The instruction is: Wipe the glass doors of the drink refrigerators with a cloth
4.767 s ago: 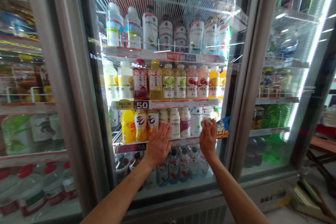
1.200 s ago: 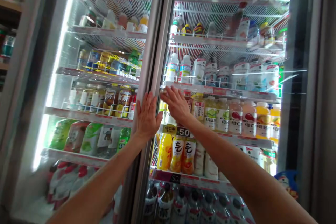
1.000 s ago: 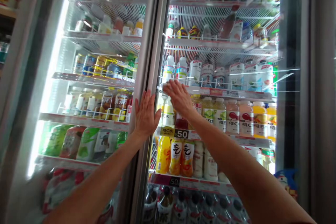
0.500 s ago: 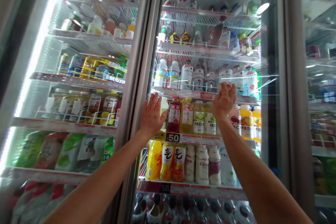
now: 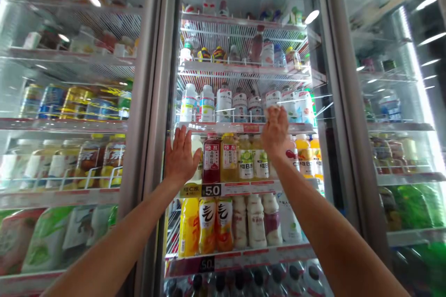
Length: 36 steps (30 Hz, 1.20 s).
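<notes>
glass fronts everything: the cooler door [image 5: 244,158] stands shut, and both hands are on its outer face. left hand [image 5: 180,158] lies flat, fingers spread apart and pointing up, palm on the pane near the door's left edge beside the grey frame post [image 5: 153,102]; the flat press looks like bracing, steadying the door. right hand [image 5: 276,131] is further right and higher, fingers drawn together around a small pale wad [image 5: 275,112], probably a cloth, pushed against the pane level with the shelf rail [image 5: 244,127]. it is bunched so that it can be gripped and rubbed over the surface.

behind the door, the right hand covers part of the row of juice bottles [image 5: 230,158], and the left hand hides a pale bottle behind it. glare streaks the right-hand cooler [image 5: 393,148], blurring its stock. bottom-row bottles [image 5: 240,283] are cut off by the picture's edge, and the top shelf is too small to read.
</notes>
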{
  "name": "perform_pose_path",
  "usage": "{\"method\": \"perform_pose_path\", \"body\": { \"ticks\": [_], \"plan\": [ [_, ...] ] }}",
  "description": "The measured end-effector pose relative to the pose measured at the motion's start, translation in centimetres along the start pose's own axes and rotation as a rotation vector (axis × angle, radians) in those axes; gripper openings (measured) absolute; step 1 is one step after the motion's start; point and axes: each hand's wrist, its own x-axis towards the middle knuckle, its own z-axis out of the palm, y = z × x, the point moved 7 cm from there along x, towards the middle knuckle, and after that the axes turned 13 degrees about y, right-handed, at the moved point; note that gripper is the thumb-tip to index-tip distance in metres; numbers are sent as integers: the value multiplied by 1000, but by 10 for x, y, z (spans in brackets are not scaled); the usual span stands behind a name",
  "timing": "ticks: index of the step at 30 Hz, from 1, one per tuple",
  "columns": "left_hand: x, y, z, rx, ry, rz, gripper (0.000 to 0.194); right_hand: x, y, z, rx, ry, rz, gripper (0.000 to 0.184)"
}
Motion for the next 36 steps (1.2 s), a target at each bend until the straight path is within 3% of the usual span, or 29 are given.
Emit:
{"method": "perform_pose_path", "body": {
  "ticks": [3,5,7,11,13,15,18,20,22,24,26,28,31,33,34,36],
  "plan": [
    [20,9,8,-29,13,-18,61,-27,-46,12,95,-178,-285,53],
    [28,13,11,-35,31,-29,62,-36,-49,11,106,-240,-384,52],
    [30,16,13,-36,41,-25,62,-24,-16,1,58,-195,-319,50],
    [26,16,12,-44,44,-18,62,17,94,-35,-121,88,94,52],
    [25,16,11,-48,42,-27,62,17,109,-43,-142,161,168,55],
    [26,16,11,-47,29,-33,62,4,85,-39,-88,112,49,55],
    [26,17,11,-36,8,-32,63,-28,26,-23,36,-134,-325,54],
    [26,17,11,-29,1,-27,63,-34,24,-23,51,-212,-410,52],
    [26,17,11,-24,5,-20,63,-17,60,-33,-17,-119,-249,50],
    [25,17,11,-25,15,-13,62,6,110,-47,-119,52,31,51],
    [25,17,11,-33,28,-11,62,16,134,-51,-170,153,200,53],
    [25,18,11,-49,41,-13,62,14,117,-44,-139,138,167,53],
    [25,18,10,-71,50,-19,63,-9,48,-25,-13,-68,-161,53],
    [26,18,10,-75,40,-27,62,-25,15,-18,50,-239,-384,52],
    [26,18,10,-72,32,-30,62,-26,12,-17,55,-281,-426,51],
    [26,17,10,-66,25,-33,62,-9,30,-21,2,-223,-320,49]
  ]
}}
